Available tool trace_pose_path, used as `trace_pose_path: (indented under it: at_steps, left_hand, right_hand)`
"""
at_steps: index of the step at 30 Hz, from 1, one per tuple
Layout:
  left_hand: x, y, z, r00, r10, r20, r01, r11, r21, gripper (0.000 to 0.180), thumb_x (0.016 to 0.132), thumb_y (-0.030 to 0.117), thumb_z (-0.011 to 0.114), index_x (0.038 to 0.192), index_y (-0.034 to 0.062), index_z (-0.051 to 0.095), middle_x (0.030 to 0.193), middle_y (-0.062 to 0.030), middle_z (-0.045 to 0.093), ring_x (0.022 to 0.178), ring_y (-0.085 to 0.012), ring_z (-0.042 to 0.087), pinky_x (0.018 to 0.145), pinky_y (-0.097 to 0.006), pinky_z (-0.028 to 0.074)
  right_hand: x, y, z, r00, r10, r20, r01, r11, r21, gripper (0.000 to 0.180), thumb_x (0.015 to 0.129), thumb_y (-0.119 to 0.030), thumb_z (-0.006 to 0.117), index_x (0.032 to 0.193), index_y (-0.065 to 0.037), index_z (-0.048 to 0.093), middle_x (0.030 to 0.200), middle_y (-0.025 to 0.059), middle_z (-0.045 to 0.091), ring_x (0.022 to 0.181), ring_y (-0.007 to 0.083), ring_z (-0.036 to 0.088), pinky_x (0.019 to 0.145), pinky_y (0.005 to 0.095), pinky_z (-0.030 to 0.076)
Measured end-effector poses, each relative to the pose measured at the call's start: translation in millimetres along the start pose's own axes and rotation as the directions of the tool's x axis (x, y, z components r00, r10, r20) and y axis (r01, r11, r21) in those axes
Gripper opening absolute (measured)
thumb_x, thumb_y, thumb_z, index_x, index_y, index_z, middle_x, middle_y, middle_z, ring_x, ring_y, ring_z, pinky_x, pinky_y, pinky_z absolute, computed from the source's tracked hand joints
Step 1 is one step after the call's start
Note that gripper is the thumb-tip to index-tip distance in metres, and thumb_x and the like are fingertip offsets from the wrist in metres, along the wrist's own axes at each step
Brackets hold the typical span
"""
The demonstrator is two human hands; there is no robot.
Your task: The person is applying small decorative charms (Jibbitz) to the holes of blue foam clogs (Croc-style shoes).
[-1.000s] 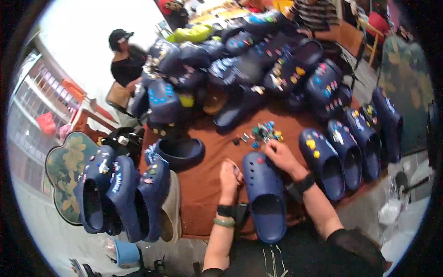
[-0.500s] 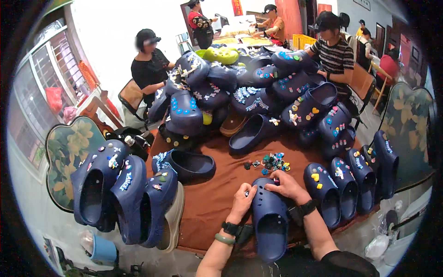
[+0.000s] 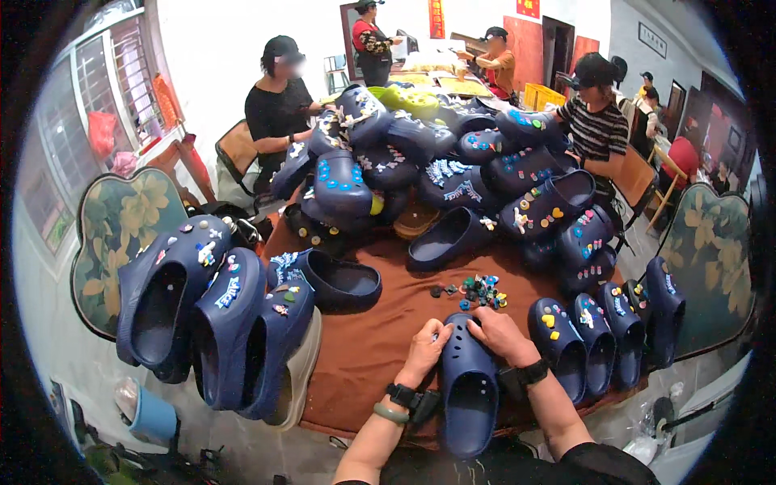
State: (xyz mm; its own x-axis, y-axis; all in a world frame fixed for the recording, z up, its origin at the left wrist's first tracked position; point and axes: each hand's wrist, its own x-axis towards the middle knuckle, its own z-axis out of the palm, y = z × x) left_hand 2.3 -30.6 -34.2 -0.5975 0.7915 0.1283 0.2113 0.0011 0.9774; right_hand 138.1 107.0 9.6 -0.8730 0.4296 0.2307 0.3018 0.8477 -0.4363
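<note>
A plain dark blue shoe [image 3: 467, 386] with holes in its top is lying on the brown desk [image 3: 364, 347], right between the two hands, toe pointing away from the person. The left hand [image 3: 426, 349] is gripping the toe from the left side, fingers curled on it. The right hand [image 3: 499, 333] is pressing down on the toe from the right, likely to keep the shoe from sliding. Just past the fingers, a little heap of colourful charms [image 3: 477, 291] is sitting close, probably so it is easy to reach. Right of the hands, a row of blue shoes with charms [image 3: 602, 335] is standing side by side. Left of the hands, more big blue shoes [image 3: 218, 315] are leaning at the desk's edge. Far beyond the hands, a tall pile of shoes [image 3: 436, 162] is filling the desk, and other people are sitting around it.
</note>
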Motion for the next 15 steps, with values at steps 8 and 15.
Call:
trace_pose_path:
  at_steps: [8, 15]
  left_hand:
    - [0.1, -26.1, -1.2, 0.999, 0.051, -0.016, -0.052, 0.998, -0.034, 0.034, 0.091, 0.035, 0.060, 0.080, 0.0043, 0.052, 0.069, -0.0084, 0.052, 0.067, -0.0146, 0.048, 0.064, -0.033, 0.044]
    - [-2.7, -16.9, 7.0, 0.999, -0.024, 0.023, 0.023, 1.000, 0.019, 0.036, 0.090, 0.040, 0.060, 0.083, 0.0053, 0.053, 0.073, -0.0096, 0.055, 0.070, -0.0171, 0.052, 0.067, -0.034, 0.045]
  right_hand:
    - [6.3, -3.8, -2.1, 0.964, 0.249, 0.095, -0.266, 0.923, 0.278, 0.048, 0.075, -0.044, 0.074, 0.099, -0.003, 0.064, 0.080, 0.0172, 0.063, 0.076, 0.0302, 0.063, 0.068, 0.0380, 0.048]
    - [-7.1, 5.3, 7.5, 0.997, 0.070, -0.041, -0.067, 0.996, 0.059, 0.029, 0.089, -0.031, 0.059, 0.096, -0.002, 0.058, 0.089, 0.0224, 0.063, 0.085, 0.0418, 0.060, 0.072, 0.0484, 0.048]
